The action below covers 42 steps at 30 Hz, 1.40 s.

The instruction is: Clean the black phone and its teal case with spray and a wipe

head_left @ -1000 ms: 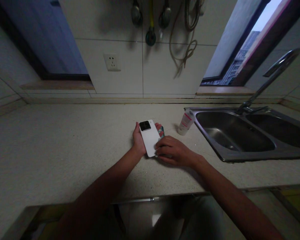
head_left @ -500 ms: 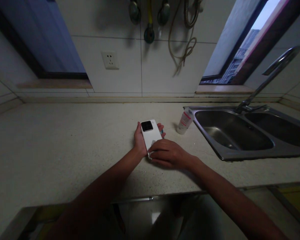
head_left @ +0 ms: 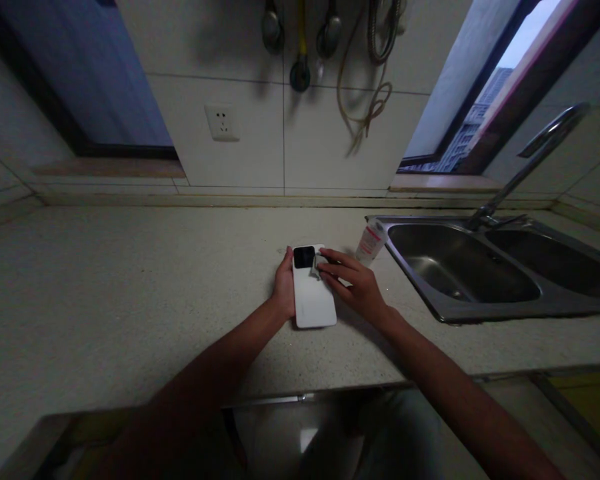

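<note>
White phone [head_left: 314, 300] is back side up in the person's L hand [head_left: 283, 288], over the countertop [head_left: 130, 280], approx. mid-counter, w/ its dark camera block [head_left: 304, 257] at the end nearer the wall. Can't tell if its underside touches the counter. L hand is part-closed, gripping the phone: thumb along the L long edge, other fingers out of sight, prob. beneath.

R hand [head_left: 356, 280] comes over the opp. side, fingers spread a bit & half bent, tips on a small grey scrap [head_left: 316, 268]. It has hold of that scrap, pressed to the phone's back right by the camera block's R edge. Thumb mostly hidden; can't tell the scrap's material, maybe cloth or paper.

Clear plastic cup [head_left: 371, 243] w/ pink-red print stands just beyond the R hand, tilted-looking from this angle, close to the L rim of a double-bowl steel sink [head_left: 480, 311]. Chrome tap [head_left: 526, 168] leans up at the sink's back.

On the tiled wall behind: white socket [head_left: 223, 123] L of centre, yellow pipe [head_left: 301, 33] btwn two metal fittings, & a looped pale cord [head_left: 365, 120] hanging to the R. Light's dim o'all.
</note>
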{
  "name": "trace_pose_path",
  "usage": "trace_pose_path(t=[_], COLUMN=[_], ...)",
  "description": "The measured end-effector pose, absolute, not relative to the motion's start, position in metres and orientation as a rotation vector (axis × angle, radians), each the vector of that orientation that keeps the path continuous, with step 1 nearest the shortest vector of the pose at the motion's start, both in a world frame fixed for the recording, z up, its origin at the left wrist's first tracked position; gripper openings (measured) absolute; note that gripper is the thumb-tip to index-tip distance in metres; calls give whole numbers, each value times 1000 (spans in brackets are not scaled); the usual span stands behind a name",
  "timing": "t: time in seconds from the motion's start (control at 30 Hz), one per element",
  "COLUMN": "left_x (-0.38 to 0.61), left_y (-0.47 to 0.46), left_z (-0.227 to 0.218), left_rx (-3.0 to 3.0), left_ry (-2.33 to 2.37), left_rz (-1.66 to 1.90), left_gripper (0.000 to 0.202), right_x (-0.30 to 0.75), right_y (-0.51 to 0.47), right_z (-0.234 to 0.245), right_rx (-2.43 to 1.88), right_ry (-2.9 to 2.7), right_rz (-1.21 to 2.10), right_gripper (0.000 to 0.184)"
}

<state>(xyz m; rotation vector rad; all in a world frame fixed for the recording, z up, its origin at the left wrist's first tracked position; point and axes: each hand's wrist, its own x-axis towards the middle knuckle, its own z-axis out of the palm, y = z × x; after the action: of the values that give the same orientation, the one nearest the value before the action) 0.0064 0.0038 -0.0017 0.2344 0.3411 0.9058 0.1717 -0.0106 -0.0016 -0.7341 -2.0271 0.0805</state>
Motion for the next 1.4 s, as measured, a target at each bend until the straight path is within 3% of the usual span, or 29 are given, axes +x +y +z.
trace_pose_path(t=[0.3,0.63,1.03,1.4], left_x=[10,14,11,-2], left_y=[-9,-14,-6,9], left_z=[8,3,3,2], left_rx=[254,249,180,240], left_ry=[432,409,398,415], left_rz=[736,735,798,996], left_gripper=[66,78,75,76], right_x=[176,175,162,162], right_y=[0,6,-10,-31], right_z=[-1,-5,3,13], right_rx=[-852,-694,-300,-104], right_ry=[-1858,-2057,-2284,-2469], right_rz=[126,104,-33,259], right_gripper=[21,30,28,19])
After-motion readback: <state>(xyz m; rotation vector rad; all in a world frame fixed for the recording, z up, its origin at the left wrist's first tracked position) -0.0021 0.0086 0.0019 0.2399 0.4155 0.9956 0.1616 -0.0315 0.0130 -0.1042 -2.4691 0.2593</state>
